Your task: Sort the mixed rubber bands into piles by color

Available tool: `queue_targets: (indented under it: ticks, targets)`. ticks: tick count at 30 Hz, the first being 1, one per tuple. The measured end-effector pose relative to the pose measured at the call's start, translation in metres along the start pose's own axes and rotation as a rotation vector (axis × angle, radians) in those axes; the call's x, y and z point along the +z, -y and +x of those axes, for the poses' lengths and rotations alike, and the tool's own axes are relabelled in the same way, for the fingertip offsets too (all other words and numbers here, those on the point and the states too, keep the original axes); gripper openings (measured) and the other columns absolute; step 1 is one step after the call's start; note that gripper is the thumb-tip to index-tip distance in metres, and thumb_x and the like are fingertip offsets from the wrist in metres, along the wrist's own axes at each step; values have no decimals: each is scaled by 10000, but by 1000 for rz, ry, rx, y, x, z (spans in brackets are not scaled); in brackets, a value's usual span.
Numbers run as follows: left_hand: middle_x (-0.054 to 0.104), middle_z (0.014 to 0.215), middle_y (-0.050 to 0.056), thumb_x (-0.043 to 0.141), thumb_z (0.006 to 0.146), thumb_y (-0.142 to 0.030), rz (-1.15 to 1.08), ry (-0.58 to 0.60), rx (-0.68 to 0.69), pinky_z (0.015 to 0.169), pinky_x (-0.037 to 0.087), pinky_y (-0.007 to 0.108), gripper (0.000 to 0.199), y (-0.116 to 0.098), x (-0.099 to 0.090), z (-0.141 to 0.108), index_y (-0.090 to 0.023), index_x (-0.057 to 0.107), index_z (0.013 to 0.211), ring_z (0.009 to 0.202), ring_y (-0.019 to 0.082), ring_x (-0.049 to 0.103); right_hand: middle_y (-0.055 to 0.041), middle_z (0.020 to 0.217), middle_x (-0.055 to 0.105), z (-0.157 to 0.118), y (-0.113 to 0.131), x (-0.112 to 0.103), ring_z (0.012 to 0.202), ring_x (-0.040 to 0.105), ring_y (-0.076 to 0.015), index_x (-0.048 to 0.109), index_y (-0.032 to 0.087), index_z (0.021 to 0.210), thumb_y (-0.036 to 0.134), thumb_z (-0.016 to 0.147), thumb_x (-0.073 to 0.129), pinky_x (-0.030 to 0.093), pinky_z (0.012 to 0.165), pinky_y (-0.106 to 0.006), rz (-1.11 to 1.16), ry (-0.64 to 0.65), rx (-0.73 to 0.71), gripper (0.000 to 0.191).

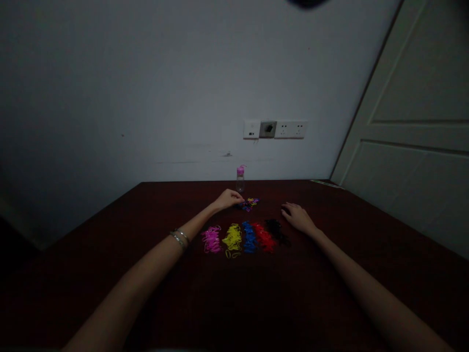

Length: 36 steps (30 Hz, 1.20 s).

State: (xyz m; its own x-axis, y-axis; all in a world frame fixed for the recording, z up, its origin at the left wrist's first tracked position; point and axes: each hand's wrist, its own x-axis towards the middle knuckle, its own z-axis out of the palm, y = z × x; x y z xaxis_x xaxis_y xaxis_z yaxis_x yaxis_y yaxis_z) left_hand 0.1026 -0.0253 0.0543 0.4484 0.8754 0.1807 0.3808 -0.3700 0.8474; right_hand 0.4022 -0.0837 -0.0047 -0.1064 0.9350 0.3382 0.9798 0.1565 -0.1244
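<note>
The left hand (227, 198) reaches out with thumb and fingers drawn close together at the near-left edge of a mixed pile (251, 203) of small coloured bands; whether a band is pinched there cannot be told. The right hand (297, 218) lies palm down, well to the right of that pile, fingers loosely bent, nothing visible in its hold. Nearer the person than the left hand sit a pink pile (211, 239), yellow pile (233, 237), blue pile (249, 237), red pile (264, 238) and black pile (275, 230), the last just beside the right hand. The step looks like picking bands out by colour; the next move seems to call for a fine pinch freeing one band. No writing is readable on the bottle (240, 181) beyond the left hand or the wall sockets (291, 129).
</note>
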Motion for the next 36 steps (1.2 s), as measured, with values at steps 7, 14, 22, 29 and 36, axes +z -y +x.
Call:
queue_targets:
  ticks: [7, 14, 22, 29, 36]
  targets:
    - [639, 639, 29, 661, 638, -283, 58, 150, 27, 560, 368, 215, 211, -2, 16, -17, -104, 730, 726, 578, 97, 498, -160, 1263, 558, 2, -5, 1, 1174, 502, -278, 604, 119, 1170, 350, 894, 380, 384, 983, -406, 32, -7, -21, 424]
    - [581, 552, 2, 644, 658, -289, 192, 272, 27, 509, 321, 204, 212, -13, 27, -34, -103, 726, 718, 512, 80, 431, -150, 1283, 544, 4, -8, 6, 1198, 485, -257, 591, 132, 1188, 353, 890, 378, 371, 998, -397, 64, -1, 4, 428]
    - [632, 630, 16, 606, 699, -332, 227, 68, 50, 567, 358, 217, 260, 10, 18, -23, -110, 730, 752, 578, 111, 493, -157, 1288, 537, 4, -9, 7, 1183, 495, -271, 592, 124, 1187, 361, 888, 382, 374, 993, -406, 58, 4, 11, 436]
    - [641, 606, 40, 453, 785, -365, 332, -446, -108, 618, 382, 239, 377, 50, -25, -21, -114, 715, 682, 631, 159, 567, -144, 1287, 542, 3, -8, 7, 1200, 486, -254, 598, 133, 1182, 343, 888, 390, 360, 1012, -395, 67, -7, -11, 417]
    - [664, 642, 48, 434, 769, -315, 228, -630, -172, 652, 395, 235, 335, 65, -48, -27, -141, 678, 617, 664, 164, 593, -145, 1290, 540, 3, -9, 8, 1203, 483, -259, 599, 135, 1178, 352, 888, 392, 363, 1009, -404, 83, -9, -3, 417]
